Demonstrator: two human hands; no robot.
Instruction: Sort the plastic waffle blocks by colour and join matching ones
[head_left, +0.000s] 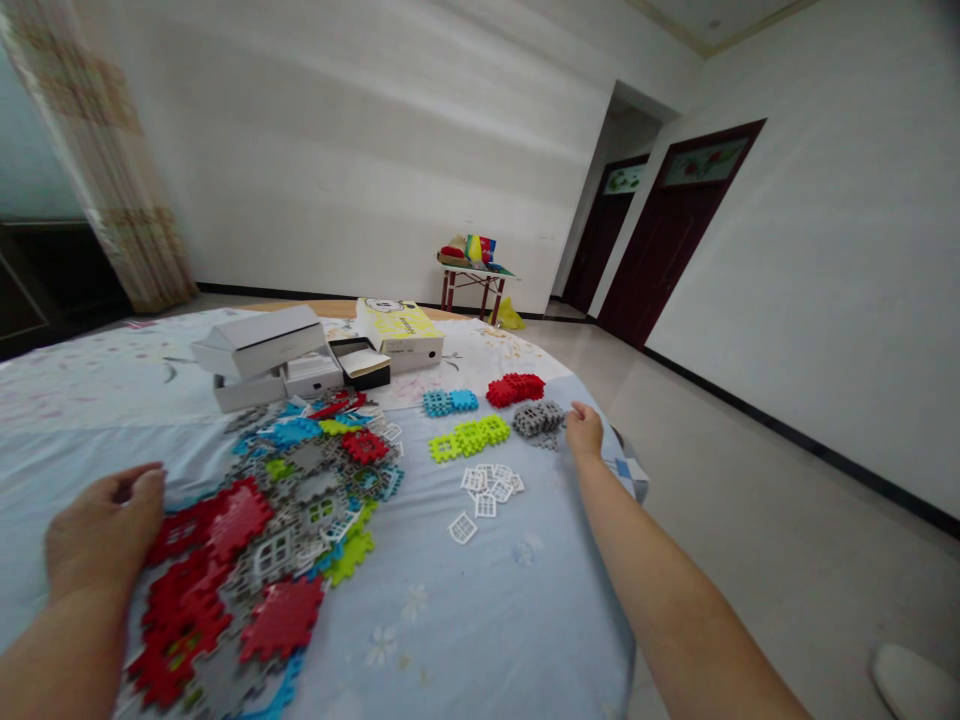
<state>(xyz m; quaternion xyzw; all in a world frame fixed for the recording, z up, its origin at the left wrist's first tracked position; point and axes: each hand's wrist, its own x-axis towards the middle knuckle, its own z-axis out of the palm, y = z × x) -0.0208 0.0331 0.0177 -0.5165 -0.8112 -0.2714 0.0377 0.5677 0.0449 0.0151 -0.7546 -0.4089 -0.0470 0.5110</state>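
A mixed heap of plastic interlocking tiles (300, 500), red, grey, blue and green, lies on the pale blue cloth (465, 620). My left hand (105, 535) rests at the heap's left edge, fingers curled, touching red tiles. My right hand (583, 430) reaches far out to a small pile of grey tiles (538, 418), fingers bent over its right side; what they grip, if anything, is hidden. Sorted piles lie nearby: red (515, 388), blue (450, 402), lime green (470, 438) and small white window pieces (487, 485).
Stacked white boxes (259, 350), a small black box (364, 365) and a yellow box (399, 328) stand at the far side. The cloth's right edge drops to a tiled floor (750, 500). A small red table (472, 280) stands by the wall, dark doors (675, 230) beyond.
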